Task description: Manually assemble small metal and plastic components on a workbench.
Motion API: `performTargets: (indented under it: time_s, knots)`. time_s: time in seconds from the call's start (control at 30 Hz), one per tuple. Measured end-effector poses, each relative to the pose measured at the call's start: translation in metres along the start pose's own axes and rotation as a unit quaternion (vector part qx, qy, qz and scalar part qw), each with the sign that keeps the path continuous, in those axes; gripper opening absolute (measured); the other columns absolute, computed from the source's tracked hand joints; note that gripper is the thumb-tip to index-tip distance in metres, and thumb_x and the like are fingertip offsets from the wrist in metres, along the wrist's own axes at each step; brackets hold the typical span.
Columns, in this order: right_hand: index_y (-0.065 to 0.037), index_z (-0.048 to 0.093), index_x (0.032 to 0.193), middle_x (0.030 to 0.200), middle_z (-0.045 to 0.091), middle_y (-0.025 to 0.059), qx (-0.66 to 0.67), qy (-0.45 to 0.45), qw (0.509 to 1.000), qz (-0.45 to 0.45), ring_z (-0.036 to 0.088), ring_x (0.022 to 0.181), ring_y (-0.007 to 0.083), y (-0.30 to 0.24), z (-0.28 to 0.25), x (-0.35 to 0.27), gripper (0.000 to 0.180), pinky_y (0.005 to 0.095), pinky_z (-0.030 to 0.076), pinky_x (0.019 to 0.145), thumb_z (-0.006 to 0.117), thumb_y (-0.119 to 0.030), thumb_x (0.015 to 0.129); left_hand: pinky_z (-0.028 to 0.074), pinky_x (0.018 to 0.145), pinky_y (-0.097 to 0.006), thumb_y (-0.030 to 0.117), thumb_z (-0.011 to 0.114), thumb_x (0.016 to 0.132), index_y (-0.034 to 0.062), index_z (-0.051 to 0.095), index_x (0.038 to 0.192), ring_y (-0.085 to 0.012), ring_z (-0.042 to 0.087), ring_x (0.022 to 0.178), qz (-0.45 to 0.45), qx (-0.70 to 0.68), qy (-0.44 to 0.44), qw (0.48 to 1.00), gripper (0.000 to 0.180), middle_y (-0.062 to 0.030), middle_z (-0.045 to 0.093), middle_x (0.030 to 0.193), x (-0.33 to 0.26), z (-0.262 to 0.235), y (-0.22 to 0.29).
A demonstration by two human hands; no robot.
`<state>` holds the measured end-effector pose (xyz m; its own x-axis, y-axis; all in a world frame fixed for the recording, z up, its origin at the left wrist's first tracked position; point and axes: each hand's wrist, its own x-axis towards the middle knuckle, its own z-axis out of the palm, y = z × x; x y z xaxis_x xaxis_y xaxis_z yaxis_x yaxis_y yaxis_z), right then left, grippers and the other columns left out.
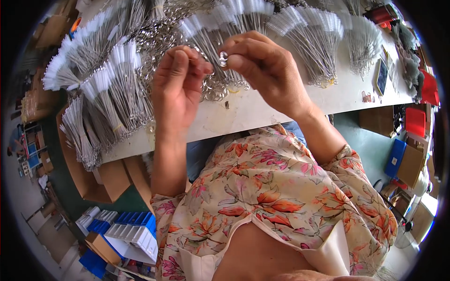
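Note:
Both hands are raised over the front part of a white table (243, 110). Between the thumb and forefinger of my right hand (269, 70) are small shiny metal rings (223, 59), pressed together. My left hand (179, 79) is just left of them, thumb and fingers pinched together; whatever lies in that pinch is hidden. Under and behind the hands spreads a heap of loose metal rings (213, 91). Around it lie bundles of thin wire brushes with white bristle ends, one bundle (124, 84) left of my left hand and another (309, 42) beyond my right.
At the table's right are a phone (382, 76), a small clip (367, 97) and grey bags (407, 51). An open cardboard box (105, 182) stands below the left edge, near white and blue bins (133, 234). Red (415, 122) and blue bins (396, 158) stand on the right.

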<state>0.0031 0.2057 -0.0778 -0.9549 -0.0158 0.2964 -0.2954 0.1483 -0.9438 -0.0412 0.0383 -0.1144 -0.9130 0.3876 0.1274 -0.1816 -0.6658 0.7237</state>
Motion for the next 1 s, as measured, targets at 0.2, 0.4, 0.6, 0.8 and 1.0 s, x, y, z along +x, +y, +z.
performTargets:
  time_s: [0.2, 0.4, 0.6, 0.8, 1.0]
  knots:
    - [0.001, 0.064, 0.081, 0.095, 0.06, 0.0103, 0.018, -0.011, 0.992, -0.122, 0.061, 0.083, 0.0209, 0.002, 0.03, 0.002, 0.01, 0.028, 0.049, 0.072, 0.064, -0.009, 0.078, 0.047, 0.071, -0.023, 0.012, 0.047, 0.092, 0.002, 0.055, 0.094, -0.0108, 0.056, 0.075, -0.027, -0.13, 0.112, 0.985, 0.013, -0.0058, 0.058, 0.084, -0.021, 0.021, 0.003]
    - [0.003, 0.062, 0.081, 0.098, 0.059, 0.0107, 0.14, -0.137, 0.981, 0.001, 0.059, 0.081, 0.0136, -0.012, 0.024, -0.005, 0.014, 0.0273, 0.049, 0.067, 0.062, -0.01, 0.082, 0.048, 0.055, -0.022, -0.003, 0.057, 0.082, -0.0012, 0.06, 0.09, -0.0106, 0.059, 0.07, 0.45, 0.626, 0.024, 0.636, 0.009, -0.0074, 0.062, 0.082, -0.026, 0.008, 0.026]
    - [-0.001, 0.064, 0.077, 0.088, 0.062, 0.0075, -0.026, -0.078, 0.973, -0.213, 0.061, 0.072, 0.0191, -0.006, 0.032, -0.011, 0.008, 0.0253, 0.049, 0.058, 0.066, -0.008, 0.074, 0.053, 0.065, -0.024, 0.001, 0.058, 0.083, -0.0019, 0.059, 0.095, -0.0125, 0.06, 0.077, 0.125, 0.223, -0.009, 0.967, 0.013, -0.0112, 0.062, 0.091, -0.042, 0.014, 0.035]
    - [0.0, 0.065, 0.078, 0.09, 0.062, 0.0072, -0.259, -0.075, 0.839, -0.473, 0.054, 0.052, 0.0104, 0.002, 0.021, -0.001, 0.023, 0.0212, 0.039, 0.04, 0.072, -0.001, 0.056, 0.054, 0.072, -0.026, 0.001, 0.058, 0.082, -0.0034, 0.059, 0.098, -0.0159, 0.061, 0.085, 0.007, 0.205, -0.03, 0.978, 0.016, -0.0147, 0.061, 0.099, -0.05, 0.011, 0.052]
    - [-0.004, 0.065, 0.078, 0.086, 0.06, 0.0008, -0.241, -0.086, 0.863, -0.436, 0.056, 0.057, 0.0111, 0.007, 0.032, -0.015, 0.017, 0.0242, 0.045, 0.045, 0.068, -0.007, 0.062, 0.048, 0.069, -0.021, -0.009, 0.055, 0.079, -0.0066, 0.059, 0.102, -0.0126, 0.059, 0.08, 0.086, 0.355, -0.039, 0.93, 0.024, -0.0132, 0.059, 0.101, -0.062, 0.018, 0.053]
